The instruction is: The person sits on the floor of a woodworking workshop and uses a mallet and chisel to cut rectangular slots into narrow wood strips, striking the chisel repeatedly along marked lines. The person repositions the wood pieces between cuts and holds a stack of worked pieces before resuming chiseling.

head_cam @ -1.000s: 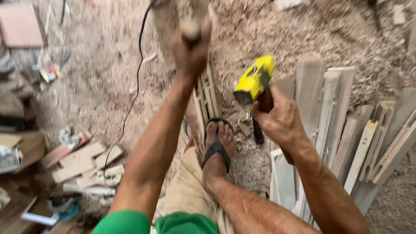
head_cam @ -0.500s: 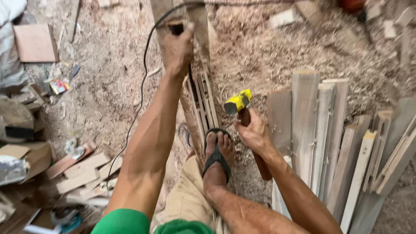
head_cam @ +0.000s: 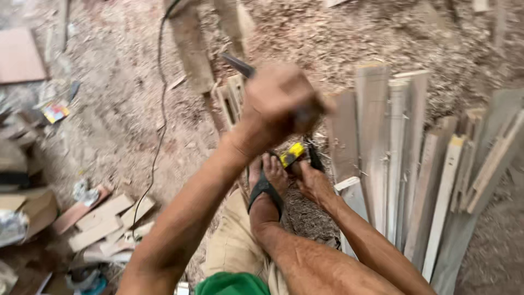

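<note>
Nearest the camera, a green shirt hem (head_cam: 232,285) and tan trousers (head_cam: 234,246) fill the bottom edge, with both forearms reaching away. Left hand (head_cam: 278,109) is raised close to the lens, blurred, fist clenched round a dark chisel-like tool (head_cam: 240,65). Only the tool's upper end shows, sticking out past the knuckles; long axis runs diagonal, that end pointing up-left, away from the person. The working tip is hidden behind the fist.

Lower down, right hand (head_cam: 314,183) is wrapped round the handle of a yellow-headed hammer (head_cam: 293,154), low and just beside the sandalled foot (head_cam: 266,183). Hammer head points up-left toward the toes; the handle is mostly covered by the hand.

Foot rests on a narrow wooden frame piece (head_cam: 232,98) lying on the sawdust floor (head_cam: 120,120), its long axis running away from the person. Judged from this, work on the piece is under way, not finished: both tools gripped, neither touching the wood. Any cut made so far cannot be made out.

Right of that, grey planks (head_cam: 382,153) stand side by side. Left, offcuts (head_cam: 103,216) lie scattered, and a black cable (head_cam: 161,109) trails off toward the far edge.
</note>
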